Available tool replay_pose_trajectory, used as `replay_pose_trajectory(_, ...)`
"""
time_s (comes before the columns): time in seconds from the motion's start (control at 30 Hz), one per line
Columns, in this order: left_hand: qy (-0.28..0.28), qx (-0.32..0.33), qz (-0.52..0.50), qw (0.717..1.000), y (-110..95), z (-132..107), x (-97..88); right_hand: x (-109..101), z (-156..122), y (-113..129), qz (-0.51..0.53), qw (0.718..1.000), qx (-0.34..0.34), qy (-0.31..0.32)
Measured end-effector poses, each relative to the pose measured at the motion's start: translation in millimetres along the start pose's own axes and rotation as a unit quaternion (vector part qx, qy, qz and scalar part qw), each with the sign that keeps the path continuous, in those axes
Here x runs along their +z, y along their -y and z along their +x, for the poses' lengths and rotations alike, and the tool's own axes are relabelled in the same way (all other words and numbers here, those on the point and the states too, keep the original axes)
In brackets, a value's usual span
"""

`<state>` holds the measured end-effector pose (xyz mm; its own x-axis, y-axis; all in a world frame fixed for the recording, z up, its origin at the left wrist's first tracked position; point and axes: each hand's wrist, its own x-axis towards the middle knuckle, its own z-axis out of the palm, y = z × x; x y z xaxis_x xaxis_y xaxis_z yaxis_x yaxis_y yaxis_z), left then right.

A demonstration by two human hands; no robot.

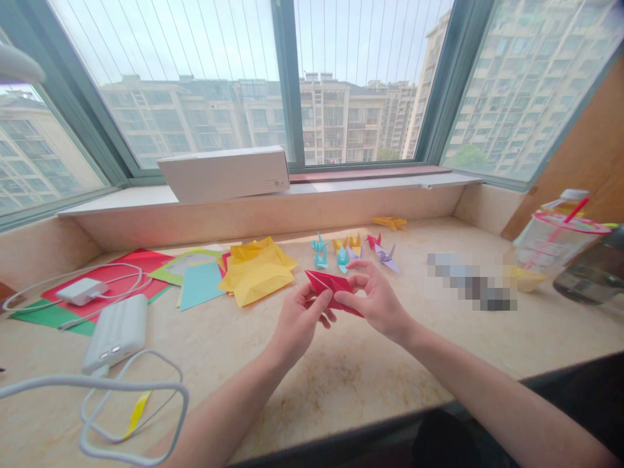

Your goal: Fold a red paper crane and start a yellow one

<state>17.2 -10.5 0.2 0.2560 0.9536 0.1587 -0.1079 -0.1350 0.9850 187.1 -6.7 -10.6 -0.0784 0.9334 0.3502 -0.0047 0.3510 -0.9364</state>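
A folded red paper piece is held above the stone counter between both hands. My left hand pinches its left lower edge. My right hand pinches its right side, fingers curled around it. Behind the hands stands a row of several small folded paper cranes in teal, orange, red and lilac. A yellow folded piece lies farther back. Crumpled yellow paper lies to the left of the hands.
Coloured sheets lie at the left with a white charger, a white power bank and looping cables. A white box rests on the window sill. A plastic cup with pink straw stands at right.
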Motion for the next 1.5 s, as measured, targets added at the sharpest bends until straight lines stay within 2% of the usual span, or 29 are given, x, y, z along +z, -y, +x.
replay_pose_trajectory(0.1, -0.021, 0.006, 0.012, 1.0, 2, 1, -1.4, 0, 0, 1, -0.066, 0.997, -0.038, -0.005)
replay_pose_trajectory(0.23, -0.035, 0.017, 0.025, 0.999, 2, 1, -1.9, -1, -1, 6, -0.123, 0.991, -0.056, 0.021)
replay_pose_trajectory(0.33, -0.02, 0.017, 0.021, 0.999, -1, -1, -0.1, -1, -2, 8, -0.124, 0.989, -0.073, 0.029)
replay_pose_trajectory(0.5, 0.005, 0.03, 0.012, 0.999, -1, -2, 2.8, 1, -3, 4, -0.102, 0.992, -0.075, 0.001)
replay_pose_trajectory(0.77, -0.033, 0.037, -0.001, 0.999, 3, 0, 1.5, 1, 0, -9, -0.023, 0.999, -0.045, 0.007)
replay_pose_trajectory(0.9, -0.068, 0.033, -0.003, 0.997, 4, 1, -0.1, 3, -2, -7, -0.082, 0.99, -0.108, -0.036)
replay_pose_trajectory(1.03, -0.013, 0.026, 0.025, 0.999, 8, 0, -0.6, 5, -4, -2, -0.134, 0.971, -0.194, -0.035)
replay_pose_trajectory(1.2, 0.032, 0.055, 0.002, 0.998, 11, 0, 0.8, 2, -4, -2, -0.186, 0.945, -0.27, -0.02)
replay_pose_trajectory(1.5, 0.092, 0.054, -0.112, 0.988, 5, -1, 0.9, -2, -4, -6, -0.278, 0.905, -0.322, -0.017)
